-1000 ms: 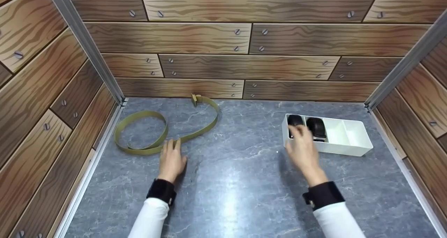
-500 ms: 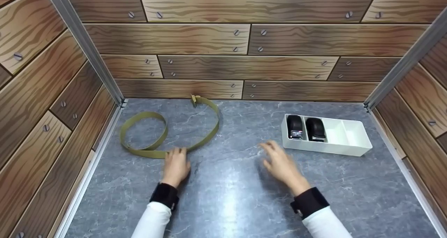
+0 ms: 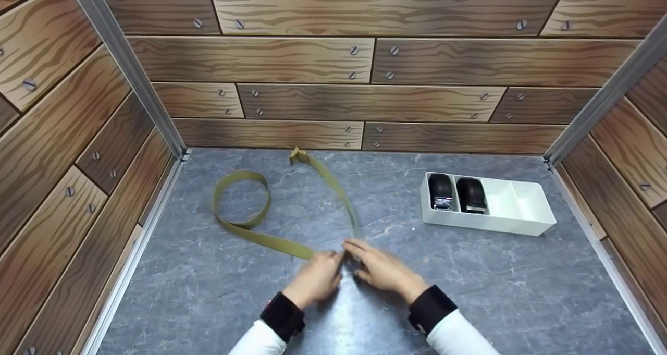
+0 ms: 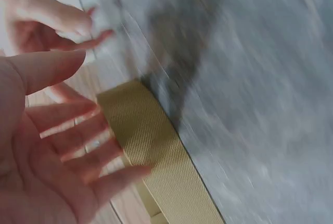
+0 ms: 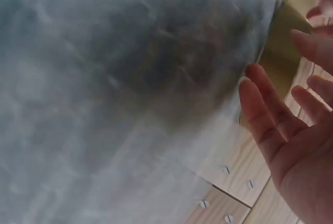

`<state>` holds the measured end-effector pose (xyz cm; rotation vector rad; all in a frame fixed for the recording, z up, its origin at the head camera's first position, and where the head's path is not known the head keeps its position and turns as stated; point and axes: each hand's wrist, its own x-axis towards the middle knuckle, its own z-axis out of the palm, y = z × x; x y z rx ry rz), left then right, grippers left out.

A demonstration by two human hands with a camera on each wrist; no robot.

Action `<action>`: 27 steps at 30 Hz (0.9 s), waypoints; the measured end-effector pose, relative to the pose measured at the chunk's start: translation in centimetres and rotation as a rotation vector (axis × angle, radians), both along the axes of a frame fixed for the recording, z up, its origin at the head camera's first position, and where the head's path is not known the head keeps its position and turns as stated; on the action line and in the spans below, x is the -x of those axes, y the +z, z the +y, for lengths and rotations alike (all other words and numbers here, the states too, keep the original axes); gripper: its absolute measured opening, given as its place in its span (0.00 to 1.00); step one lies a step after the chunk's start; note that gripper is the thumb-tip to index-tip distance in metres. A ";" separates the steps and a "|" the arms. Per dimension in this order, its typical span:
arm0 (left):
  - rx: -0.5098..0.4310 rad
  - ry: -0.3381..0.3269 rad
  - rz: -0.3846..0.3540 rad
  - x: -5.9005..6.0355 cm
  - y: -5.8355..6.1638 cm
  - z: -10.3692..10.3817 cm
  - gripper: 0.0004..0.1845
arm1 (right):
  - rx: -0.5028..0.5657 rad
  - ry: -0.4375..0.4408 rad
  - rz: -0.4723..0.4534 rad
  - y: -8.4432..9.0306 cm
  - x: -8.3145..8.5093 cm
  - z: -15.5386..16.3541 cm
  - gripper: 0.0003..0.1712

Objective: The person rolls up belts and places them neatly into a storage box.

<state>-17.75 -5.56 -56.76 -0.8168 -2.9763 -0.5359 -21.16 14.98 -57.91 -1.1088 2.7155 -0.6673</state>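
An olive webbing belt (image 3: pixel 279 244) lies on the grey floor, looped at the left, its buckle (image 3: pixel 295 156) near the back wall. It bends close to me where my hands meet it. My left hand (image 3: pixel 315 277) touches the near bend; in the left wrist view its fingers (image 4: pixel 78 135) reach to the edge of the webbing (image 4: pixel 156 140), fairly straight, the thumb held apart. Beside it my right hand (image 3: pixel 385 271) has its fingertips at the belt. The right wrist view shows its fingers (image 5: pixel 260 112) loosely extended, overlapping the webbing (image 5: pixel 281 52).
A white divided box (image 3: pixel 490 224) stands at the right. Its two left compartments hold black rolled items, the first (image 3: pixel 440 188) and second (image 3: pixel 471 192) with shiny metal at the front. Wood-patterned walls (image 3: pixel 307 99) enclose the floor at the back and sides.
My right hand has come away from the box, leftward and nearer, to the belt. My left hand has moved right and nearer, drawing the belt's middle and loop along.
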 end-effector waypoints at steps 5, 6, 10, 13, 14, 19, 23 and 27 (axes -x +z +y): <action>-0.036 -0.052 0.027 0.0 0.0 -0.4 0.21 | 0.057 0.018 0.010 -0.5 0.3 0.9 0.18; -0.031 -0.028 0.058 0.2 0.0 -0.9 0.19 | 0.067 0.010 0.012 -0.4 0.4 1.3 0.15; -0.014 0.133 0.257 1.9 -0.5 -3.9 0.09 | 0.089 -0.028 0.012 -0.3 1.0 3.2 0.09; -0.027 0.269 0.319 3.2 -0.8 -6.4 0.07 | 0.101 -0.052 -0.005 -0.2 1.4 4.7 0.09; -0.032 0.307 0.313 3.6 -0.7 -7.2 0.09 | 0.102 -0.059 -0.008 -0.2 1.5 5.1 0.10; -0.030 0.427 0.205 4.9 -0.4 -9.3 0.13 | 0.073 -0.066 0.009 0.4 1.1 5.5 0.17; -0.016 0.480 0.152 5.4 -0.3 -9.6 0.07 | 0.032 -0.023 -0.025 1.1 -0.4 3.2 0.25; -0.005 0.488 0.112 5.8 -0.2 -9.2 0.02 | 0.011 0.055 -0.113 1.3 -2.1 0.3 0.32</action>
